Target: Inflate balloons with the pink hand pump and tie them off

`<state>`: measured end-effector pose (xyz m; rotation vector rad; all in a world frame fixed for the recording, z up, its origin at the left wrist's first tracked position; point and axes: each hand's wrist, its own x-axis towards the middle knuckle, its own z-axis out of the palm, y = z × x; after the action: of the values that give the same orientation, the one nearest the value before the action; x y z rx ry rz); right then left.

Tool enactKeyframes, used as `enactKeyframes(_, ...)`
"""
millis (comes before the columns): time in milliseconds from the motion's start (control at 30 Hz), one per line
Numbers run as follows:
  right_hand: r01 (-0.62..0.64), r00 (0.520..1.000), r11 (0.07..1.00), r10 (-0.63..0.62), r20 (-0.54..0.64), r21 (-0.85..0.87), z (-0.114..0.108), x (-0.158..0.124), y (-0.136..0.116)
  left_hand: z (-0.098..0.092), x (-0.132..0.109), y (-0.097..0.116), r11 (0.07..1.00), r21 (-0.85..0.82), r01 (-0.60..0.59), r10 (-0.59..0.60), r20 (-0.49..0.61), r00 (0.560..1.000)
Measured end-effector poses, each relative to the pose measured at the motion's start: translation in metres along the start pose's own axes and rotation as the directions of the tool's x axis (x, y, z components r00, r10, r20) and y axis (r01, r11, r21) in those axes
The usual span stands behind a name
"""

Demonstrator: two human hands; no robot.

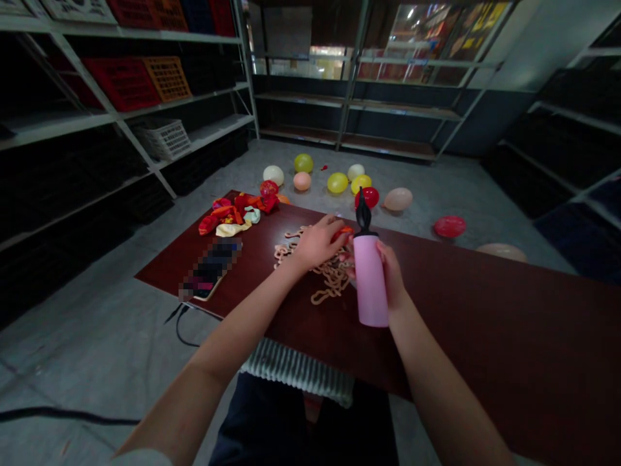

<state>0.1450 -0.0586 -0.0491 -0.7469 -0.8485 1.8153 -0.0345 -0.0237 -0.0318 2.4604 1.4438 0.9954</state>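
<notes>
My right hand (391,278) grips a pink cylindrical balloon hand pump (370,285), held upright with its black nozzle (363,211) pointing up. My left hand (317,243) is next to the pump, its fingertips on a small orange balloon (343,233) that is partly hidden behind the pump and fingers. Beneath the hands lies a tangle of beige twisted long balloons (316,264). Farther left on the table is a heap of deflated red, orange, yellow and pale balloons (237,215).
The dark red table (466,323) holds a pixelated phone (209,268) near its left edge, with a black cable hanging below. Several inflated balloons (337,182) lie on the grey floor beyond the table. Metal shelves with crates line both sides and the back.
</notes>
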Motion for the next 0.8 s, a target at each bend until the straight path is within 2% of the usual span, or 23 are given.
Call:
enactKeyframes(100,0.035,0.998,0.999,-0.033,-0.055,0.035,-0.003,0.004,-0.002,0.012,-0.001,-0.008,0.995,0.041,-0.090,0.084,0.116,0.990)
enactKeyframes(200,0.052,0.996,0.995,-0.046,-0.083,0.079,-0.001,0.007,-0.004,0.017,-0.008,-0.020,0.990,0.074,-0.123,0.101,0.247,0.964)
enactKeyframes(333,-0.002,0.995,0.998,0.009,-0.104,0.061,0.002,0.008,-0.002,0.015,-0.015,-0.026,0.988,0.079,-0.135,0.107,0.288,0.952)
enactKeyframes(500,0.020,0.993,0.994,-0.008,-0.115,0.103,0.007,0.004,-0.002,0.014,-0.017,-0.021,0.980,0.097,-0.173,0.150,0.213,0.966)
enactKeyframes(633,0.095,0.989,0.983,-0.076,-0.123,0.156,0.009,0.002,-0.008,0.013,-0.016,-0.023,0.992,0.072,-0.101,0.088,0.170,0.982)
enactKeyframes(733,0.162,0.981,0.968,-0.137,-0.134,0.191,0.004,0.004,-0.011,0.010,-0.014,-0.031,0.998,0.065,0.026,-0.026,0.002,1.000)
enactKeyframes(800,0.177,0.978,0.964,-0.150,-0.142,0.201,0.000,0.006,-0.011,0.008,-0.012,-0.037,0.994,0.023,0.109,-0.104,-0.170,0.980)
